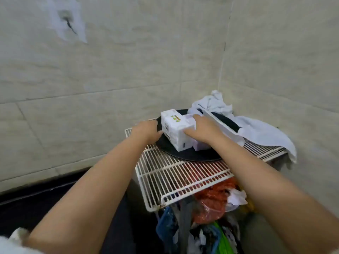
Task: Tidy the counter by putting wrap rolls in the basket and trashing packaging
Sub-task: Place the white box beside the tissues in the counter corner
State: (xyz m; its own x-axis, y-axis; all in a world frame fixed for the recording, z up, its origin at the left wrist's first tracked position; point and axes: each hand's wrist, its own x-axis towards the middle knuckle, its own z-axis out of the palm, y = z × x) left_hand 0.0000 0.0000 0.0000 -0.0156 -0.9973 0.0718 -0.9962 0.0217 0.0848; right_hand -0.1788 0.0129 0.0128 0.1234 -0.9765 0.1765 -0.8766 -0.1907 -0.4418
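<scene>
A white and pale-purple packet [175, 130] of stacked tissue-like packs lies on a round black tray [190, 154] on top of a white wire rack [176, 176]. My left hand [146, 132] is at the packet's left side, fingers curled over the tray's rim. My right hand [203, 130] presses on the packet's right side, thumb against its near face. A long white box [225, 127] leans behind my right hand. No basket or wrap roll is recognisable in view.
A crumpled white cloth [256, 129] drapes over the rack's back right corner. Under the rack sits a heap of red, green and blue plastic bags [212, 206]. Tiled walls [128, 70] meet in a corner behind. A dark surface [36, 208] lies lower left.
</scene>
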